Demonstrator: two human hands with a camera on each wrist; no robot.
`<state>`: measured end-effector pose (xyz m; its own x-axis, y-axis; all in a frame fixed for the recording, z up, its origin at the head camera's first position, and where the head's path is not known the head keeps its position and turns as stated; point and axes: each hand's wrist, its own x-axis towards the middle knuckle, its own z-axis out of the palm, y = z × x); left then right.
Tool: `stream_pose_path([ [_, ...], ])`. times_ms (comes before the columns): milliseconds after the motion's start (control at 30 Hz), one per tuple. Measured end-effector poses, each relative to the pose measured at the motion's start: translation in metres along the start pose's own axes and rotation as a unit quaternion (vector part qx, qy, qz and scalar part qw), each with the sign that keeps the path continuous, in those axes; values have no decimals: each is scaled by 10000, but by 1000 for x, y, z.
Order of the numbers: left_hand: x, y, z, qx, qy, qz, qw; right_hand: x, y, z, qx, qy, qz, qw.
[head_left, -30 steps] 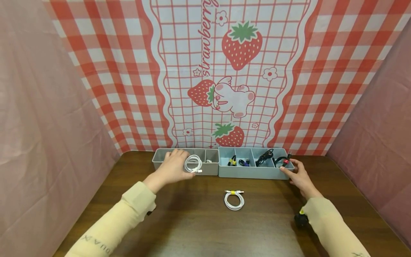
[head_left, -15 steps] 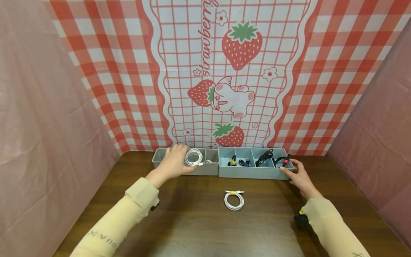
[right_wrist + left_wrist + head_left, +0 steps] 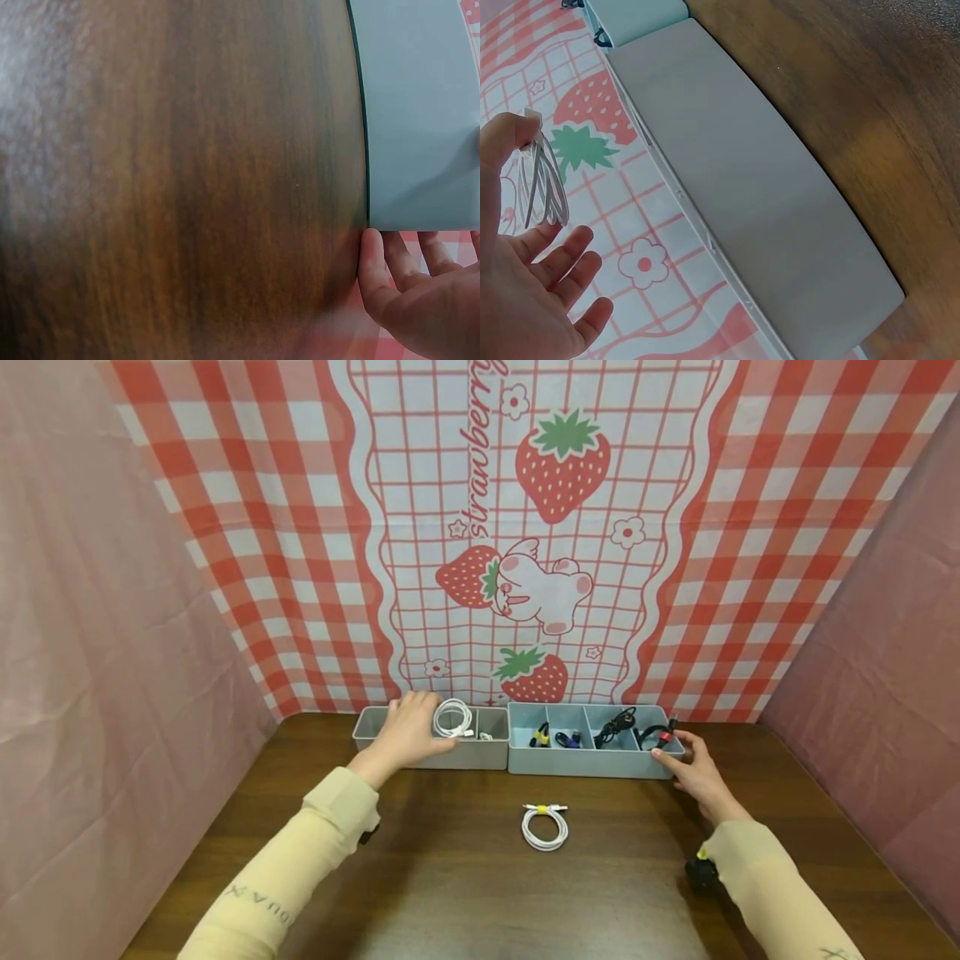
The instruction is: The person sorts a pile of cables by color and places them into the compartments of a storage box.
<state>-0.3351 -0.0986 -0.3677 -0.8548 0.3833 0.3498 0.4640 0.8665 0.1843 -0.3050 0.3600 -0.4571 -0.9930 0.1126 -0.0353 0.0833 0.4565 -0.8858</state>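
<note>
My left hand pinches a coiled white charging cable between thumb and index finger, above the grey divided box. In the left wrist view the cable hangs as narrow loops, and the other fingers spread loosely. With the thumb at the front rim and the fingers against the end wall, my right hand holds the right corner of the light blue divided box. Another white cable coil, tied with a yellow strap, lies on the table in front of the boxes.
The blue box's compartments hold a yellow-tied black cable, a purple-tied cable, a black cable bundle and a red-tied black cable. A small white item sits in the grey box's right compartment. A checked cloth hangs behind.
My left hand has moved slightly away from me over the grey box, carrying the white cable along. The right hand keeps its place at the blue box.
</note>
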Motion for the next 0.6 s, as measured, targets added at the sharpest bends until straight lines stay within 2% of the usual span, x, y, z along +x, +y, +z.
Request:
stream_pose_path([
  [233,5,-4,5,-238,-2,-184,9995,3,4,0,111,45,112,9999],
  [600,10,-13,14,-258,85,-424,9987,0,0,-1,-24,1,27,10000],
])
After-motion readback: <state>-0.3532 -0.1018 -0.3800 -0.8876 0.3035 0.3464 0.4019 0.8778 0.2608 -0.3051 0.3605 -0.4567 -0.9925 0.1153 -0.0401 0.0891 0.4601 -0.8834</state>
